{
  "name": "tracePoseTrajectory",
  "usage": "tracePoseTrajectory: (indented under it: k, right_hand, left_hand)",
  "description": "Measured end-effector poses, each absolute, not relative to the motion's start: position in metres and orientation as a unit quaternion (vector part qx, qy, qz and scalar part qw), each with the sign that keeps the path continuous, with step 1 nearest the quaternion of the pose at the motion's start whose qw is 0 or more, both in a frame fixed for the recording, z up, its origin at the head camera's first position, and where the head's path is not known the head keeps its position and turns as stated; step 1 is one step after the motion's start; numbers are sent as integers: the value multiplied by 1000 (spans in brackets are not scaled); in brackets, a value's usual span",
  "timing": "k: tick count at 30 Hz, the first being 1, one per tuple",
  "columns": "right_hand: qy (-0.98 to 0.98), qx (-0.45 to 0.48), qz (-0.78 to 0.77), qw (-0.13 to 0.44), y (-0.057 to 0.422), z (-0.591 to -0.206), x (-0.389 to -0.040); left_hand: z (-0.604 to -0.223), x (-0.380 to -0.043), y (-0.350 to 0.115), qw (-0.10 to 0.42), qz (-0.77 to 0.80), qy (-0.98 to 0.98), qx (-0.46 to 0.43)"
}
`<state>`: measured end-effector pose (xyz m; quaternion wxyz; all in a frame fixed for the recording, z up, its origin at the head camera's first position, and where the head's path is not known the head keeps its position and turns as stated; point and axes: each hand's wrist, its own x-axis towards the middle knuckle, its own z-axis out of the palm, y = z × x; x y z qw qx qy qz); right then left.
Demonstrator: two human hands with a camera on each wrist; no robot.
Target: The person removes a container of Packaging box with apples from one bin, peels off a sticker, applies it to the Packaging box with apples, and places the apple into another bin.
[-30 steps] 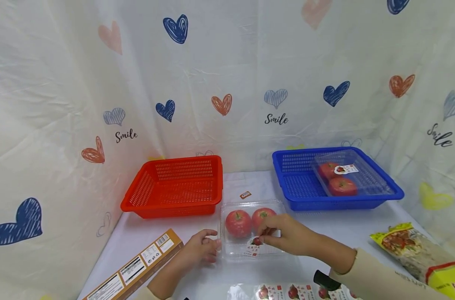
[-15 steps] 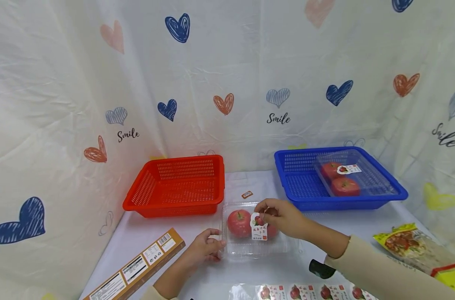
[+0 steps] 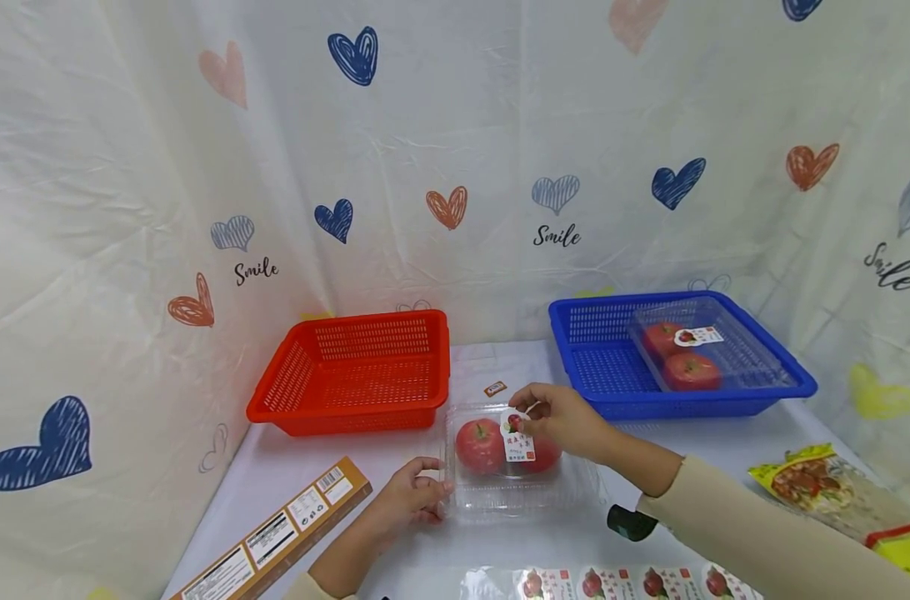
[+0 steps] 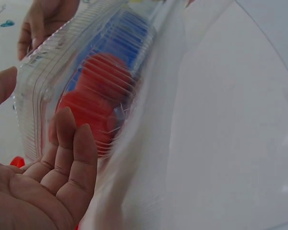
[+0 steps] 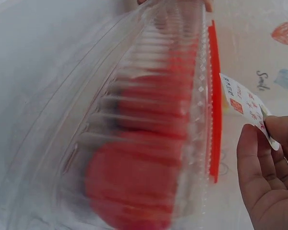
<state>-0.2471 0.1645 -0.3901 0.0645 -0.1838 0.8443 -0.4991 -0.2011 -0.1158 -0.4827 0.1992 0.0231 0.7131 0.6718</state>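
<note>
A clear plastic clamshell box (image 3: 492, 498) with two red apples (image 3: 479, 446) sits mid-table, its lid down. Between thumb and fingertips, my right hand (image 3: 563, 421) pinches a white apple label (image 3: 520, 447) over the right-hand apple. In the right wrist view the label (image 5: 245, 103) stands off the box, held by one end. My left hand (image 3: 410, 496) is at the box's left edge. The left wrist view shows its fingers (image 4: 62, 163) fairly straight along the ribbed side, thumb apart from them; firm contact is hard to tell.
A red basket (image 3: 350, 417) stands back left. The blue basket (image 3: 575, 392), back right, holds another labelled apple box (image 3: 747, 367). A small orange tag (image 3: 495, 388) lies behind the box. Label strip (image 3: 590, 585) in front, long orange carton (image 3: 275, 533) left, yellow food bag (image 3: 837, 500) right.
My right hand has lifted the label off the front of the lid and moved it back, now over the right-hand apple. My left hand stays beside the box.
</note>
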Motion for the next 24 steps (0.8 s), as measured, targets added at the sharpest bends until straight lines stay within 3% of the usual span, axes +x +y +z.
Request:
tracePoseTrajectory:
  k: [9, 24]
  right_hand:
    - [830, -153, -529, 89, 163, -402, -256]
    - [857, -149, -493, 35, 155, -413, -251]
  left_hand:
    - [-484, -201, -116, 201, 675, 710, 26]
    - [-484, -201, -117, 204, 680, 703, 29]
